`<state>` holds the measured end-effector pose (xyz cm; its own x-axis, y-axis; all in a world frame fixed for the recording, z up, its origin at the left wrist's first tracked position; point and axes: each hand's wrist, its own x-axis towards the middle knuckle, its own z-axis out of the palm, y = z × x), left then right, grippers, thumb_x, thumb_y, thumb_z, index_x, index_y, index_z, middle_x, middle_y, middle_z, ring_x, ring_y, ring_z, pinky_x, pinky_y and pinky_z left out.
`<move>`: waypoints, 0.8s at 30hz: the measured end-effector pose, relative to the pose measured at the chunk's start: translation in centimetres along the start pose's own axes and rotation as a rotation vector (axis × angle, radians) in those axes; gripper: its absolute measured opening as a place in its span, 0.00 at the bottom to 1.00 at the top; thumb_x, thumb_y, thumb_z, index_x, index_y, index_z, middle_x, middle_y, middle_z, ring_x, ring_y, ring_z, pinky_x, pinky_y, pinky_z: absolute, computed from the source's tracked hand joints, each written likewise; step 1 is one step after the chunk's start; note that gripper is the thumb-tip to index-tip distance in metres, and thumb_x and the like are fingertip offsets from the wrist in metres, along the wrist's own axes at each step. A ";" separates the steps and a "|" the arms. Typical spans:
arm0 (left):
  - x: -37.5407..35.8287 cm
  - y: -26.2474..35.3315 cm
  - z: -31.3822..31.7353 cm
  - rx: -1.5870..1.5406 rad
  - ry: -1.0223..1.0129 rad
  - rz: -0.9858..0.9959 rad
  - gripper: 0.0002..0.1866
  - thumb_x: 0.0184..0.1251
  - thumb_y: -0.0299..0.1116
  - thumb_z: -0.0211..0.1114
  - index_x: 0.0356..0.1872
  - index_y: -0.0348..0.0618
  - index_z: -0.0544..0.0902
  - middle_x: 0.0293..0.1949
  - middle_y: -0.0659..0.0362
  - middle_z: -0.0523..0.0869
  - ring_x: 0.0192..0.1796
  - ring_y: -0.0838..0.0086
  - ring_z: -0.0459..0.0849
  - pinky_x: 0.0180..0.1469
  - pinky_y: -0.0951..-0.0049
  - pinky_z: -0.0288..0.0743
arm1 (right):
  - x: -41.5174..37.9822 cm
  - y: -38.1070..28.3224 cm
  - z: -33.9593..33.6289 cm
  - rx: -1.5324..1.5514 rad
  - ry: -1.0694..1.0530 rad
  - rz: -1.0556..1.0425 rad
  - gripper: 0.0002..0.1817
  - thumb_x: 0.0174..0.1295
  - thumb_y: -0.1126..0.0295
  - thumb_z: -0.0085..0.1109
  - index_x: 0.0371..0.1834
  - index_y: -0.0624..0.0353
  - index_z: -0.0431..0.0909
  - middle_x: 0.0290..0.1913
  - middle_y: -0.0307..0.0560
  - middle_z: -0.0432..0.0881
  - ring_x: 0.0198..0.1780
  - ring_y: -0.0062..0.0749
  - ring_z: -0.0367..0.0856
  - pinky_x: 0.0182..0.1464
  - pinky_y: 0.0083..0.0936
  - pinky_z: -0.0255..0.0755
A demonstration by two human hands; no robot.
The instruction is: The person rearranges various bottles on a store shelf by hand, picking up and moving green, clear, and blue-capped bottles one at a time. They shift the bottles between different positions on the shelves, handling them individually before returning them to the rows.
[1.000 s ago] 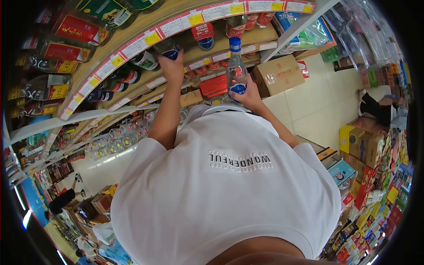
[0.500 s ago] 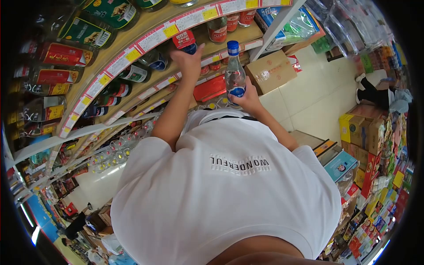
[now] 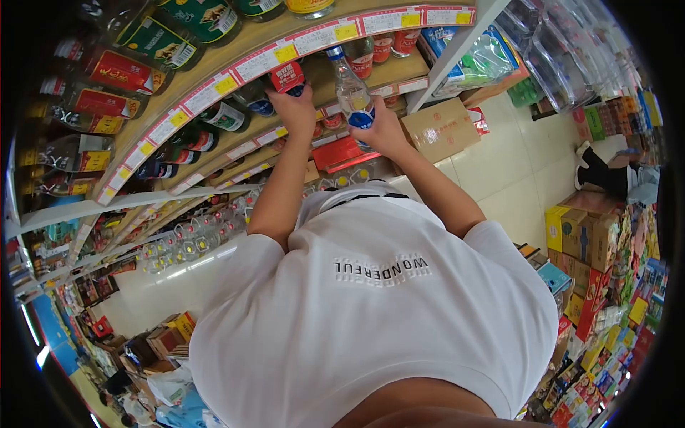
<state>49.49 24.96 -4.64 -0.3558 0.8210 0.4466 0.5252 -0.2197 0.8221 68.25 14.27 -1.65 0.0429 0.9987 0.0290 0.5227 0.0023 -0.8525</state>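
Note:
My right hand is closed around a clear glass bottle with a blue cap and a blue label. The bottle leans, its capped top pointing into the middle shelf. To its left, my left hand reaches to the same shelf level, its fingers curled round a bottle with a red card on it and some blue below. Most of that bottle is hidden by the card and the hand. Clear bottles with red labels stand just behind the held glass bottle.
A price-tag rail runs along the upper shelf edge, above both hands. Bottles with green labels line that shelf. Right of the shelf, a cardboard box sits on the floor. Large handled bottles stand low on the left.
My right hand has raised the clear bottle towards the shelf, and it now tilts left. My left hand has shifted slightly left and down, its fingers now closed round the bottle with the red card.

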 end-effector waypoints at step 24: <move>-4.0 -2.2 -3.8 0.040 -0.134 -0.045 0.40 0.60 0.35 0.78 0.67 0.26 0.67 0.55 0.41 0.76 0.58 0.51 0.77 0.61 0.55 0.71 | 11.2 -0.1 6.9 0.142 0.203 -0.352 0.41 0.51 0.65 0.80 0.65 0.67 0.66 0.59 0.60 0.78 0.62 0.47 0.79 0.64 0.36 0.72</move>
<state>46.81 20.11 -6.91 -0.2746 0.8930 0.3565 0.5423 -0.1623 0.8244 62.85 25.84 -4.86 0.0568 0.9053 0.4210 0.4132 0.3626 -0.8354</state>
